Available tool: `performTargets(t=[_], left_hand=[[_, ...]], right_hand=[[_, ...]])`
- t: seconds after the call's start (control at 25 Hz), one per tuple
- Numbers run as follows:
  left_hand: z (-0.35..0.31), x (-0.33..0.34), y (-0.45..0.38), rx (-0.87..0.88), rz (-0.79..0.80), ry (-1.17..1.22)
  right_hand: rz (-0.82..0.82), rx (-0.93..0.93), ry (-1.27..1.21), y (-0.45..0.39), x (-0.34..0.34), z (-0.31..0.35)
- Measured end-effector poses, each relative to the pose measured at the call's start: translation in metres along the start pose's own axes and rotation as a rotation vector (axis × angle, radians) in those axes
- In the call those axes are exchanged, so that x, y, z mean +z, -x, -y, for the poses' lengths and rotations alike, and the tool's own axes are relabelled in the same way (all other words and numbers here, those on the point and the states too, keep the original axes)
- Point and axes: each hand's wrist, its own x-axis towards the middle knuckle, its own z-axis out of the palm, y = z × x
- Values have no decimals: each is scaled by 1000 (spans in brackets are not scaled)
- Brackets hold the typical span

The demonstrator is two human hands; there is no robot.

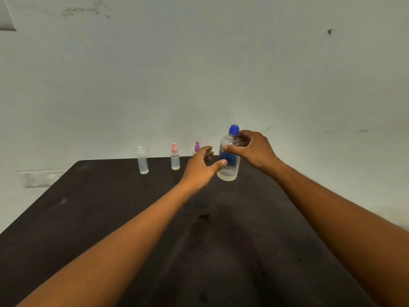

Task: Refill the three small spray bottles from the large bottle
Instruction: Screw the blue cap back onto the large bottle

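A large clear bottle (pixel 229 167) with a blue cap and blue label stands upright near the far edge of the dark table (pixel 110 218). My right hand (pixel 252 151) grips its upper part, thumb across the front. My left hand (pixel 201 168) is just left of it, fingers apart, thumb tip touching the bottle's side. Three small spray bottles stand in a row at the far edge: one with a white top (pixel 142 161), one with a pink top (pixel 175 159), and one with a purple top (pixel 197 147), mostly hidden behind my left hand.
A pale wall rises right behind the table's far edge. A light-coloured fitting (pixel 42 178) sits on the wall to the left, below table level. The table's left and right edges slant outward toward me.
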Motion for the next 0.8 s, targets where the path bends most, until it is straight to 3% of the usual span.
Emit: performTargets(t=[0.4, 0.8], left_hand=[[77, -2, -30, -6, 97, -207], [105, -6, -63, 63, 177, -378]], right_hand=[[-30, 57, 39, -58, 33, -61], [2, 79, 113, -113, 63, -99]])
